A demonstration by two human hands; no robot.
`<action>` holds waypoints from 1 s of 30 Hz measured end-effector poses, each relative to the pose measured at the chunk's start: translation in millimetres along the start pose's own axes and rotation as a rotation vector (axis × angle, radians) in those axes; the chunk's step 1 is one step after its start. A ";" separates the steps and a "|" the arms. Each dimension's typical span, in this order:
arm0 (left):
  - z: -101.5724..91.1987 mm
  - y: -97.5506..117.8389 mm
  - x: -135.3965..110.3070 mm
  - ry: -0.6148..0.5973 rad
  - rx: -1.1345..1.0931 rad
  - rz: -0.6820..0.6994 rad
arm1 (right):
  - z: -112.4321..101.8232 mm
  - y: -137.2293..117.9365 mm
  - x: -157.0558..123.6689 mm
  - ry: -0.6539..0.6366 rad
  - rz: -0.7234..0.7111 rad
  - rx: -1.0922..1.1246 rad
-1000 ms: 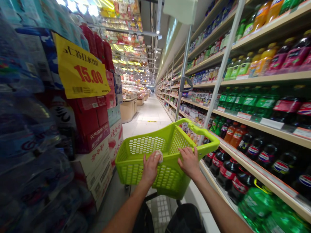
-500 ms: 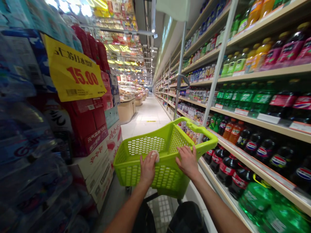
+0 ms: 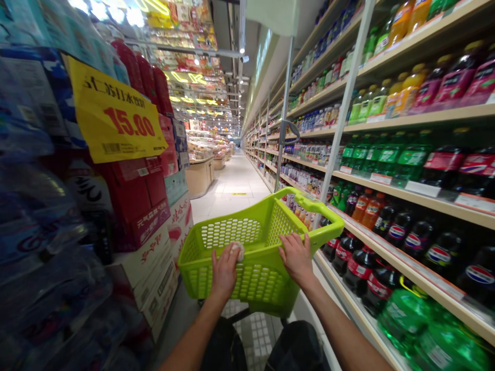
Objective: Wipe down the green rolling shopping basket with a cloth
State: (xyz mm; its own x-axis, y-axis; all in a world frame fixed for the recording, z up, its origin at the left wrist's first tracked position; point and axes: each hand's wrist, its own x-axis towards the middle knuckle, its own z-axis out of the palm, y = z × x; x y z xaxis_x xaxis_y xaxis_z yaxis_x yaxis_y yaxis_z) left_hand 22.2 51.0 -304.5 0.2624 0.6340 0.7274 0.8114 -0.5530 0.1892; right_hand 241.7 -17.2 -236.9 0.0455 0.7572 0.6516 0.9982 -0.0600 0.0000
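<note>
A lime-green plastic shopping cart [image 3: 266, 286] stands sideways in front of me, its handle end to the right. My left hand [image 3: 225, 270] is at the near rim, left of the middle, pressing a small crumpled white wipe [image 3: 238, 251] there. The wipe pokes out beyond the fingertips; part of it is hidden under them. Further right on the same rim, near the handle, my right hand [image 3: 297, 257] curls its fingers over the edge and grips the cart. Its fingertips show just inside the basket.
Shelves [image 3: 425, 190] of bottled drinks line the right side. On the left rise stacked drink cartons [image 3: 149, 257] and wrapped bottles, with a yellow price sign [image 3: 119, 116]. A pale tiled aisle [image 3: 237, 185] runs ahead past display counters [image 3: 201, 175]. My knees are below the cart.
My left hand has slid a little to the left along the cart's rim with the white wipe. My right hand keeps its hold at nearly the same spot.
</note>
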 end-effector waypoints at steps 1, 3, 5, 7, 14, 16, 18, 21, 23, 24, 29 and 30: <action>-0.6 1.6 0.0 -0.019 -0.002 0.014 | 0.0 1.0 -0.2 0.000 -0.004 -0.003; -6.1 -13.7 -5.9 -0.025 0.025 0.012 | -0.2 2.3 -0.7 0.003 -0.004 -0.007; -14.7 -45.1 -16.6 0.021 0.082 -0.026 | -0.3 1.9 -1.1 0.009 -0.002 -0.003; -22.4 -73.7 -25.3 0.116 0.153 -0.103 | -0.5 0.3 -1.3 0.015 0.001 0.005; -8.7 -13.1 -3.4 0.000 0.020 0.038 | -0.8 -0.4 -1.1 0.017 0.010 -0.002; -5.7 8.2 2.7 -0.040 -0.030 0.073 | -0.9 2.2 -1.1 0.009 0.004 -0.013; -8.7 6.0 1.0 -0.049 -0.035 0.048 | -1.1 5.0 -1.2 0.003 0.004 -0.021; -19.8 -27.1 -10.9 0.003 0.023 -0.080 | -1.9 8.2 -0.8 -0.002 0.008 -0.026; -25.1 -43.8 -16.6 0.051 0.058 -0.158 | -3.0 9.2 -0.4 -0.003 0.008 -0.034; -25.3 -44.3 -16.9 0.058 0.062 -0.174 | -3.9 9.4 -0.3 -0.006 0.010 -0.040; -3.3 33.0 7.9 -0.097 -0.060 0.020 | -9.4 7.7 -1.1 -0.025 0.016 -0.070; 1.3 52.9 14.8 -0.109 -0.087 0.054 | -10.3 7.5 -1.6 -0.025 0.014 -0.074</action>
State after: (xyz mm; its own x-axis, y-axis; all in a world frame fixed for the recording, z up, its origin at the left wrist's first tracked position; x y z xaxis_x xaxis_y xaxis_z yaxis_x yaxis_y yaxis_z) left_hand 69.6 31.8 -284.6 0.3635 0.6547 0.6628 0.7474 -0.6296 0.2121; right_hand 248.7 -25.6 -230.1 0.0610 0.7718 0.6329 0.9919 -0.1174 0.0476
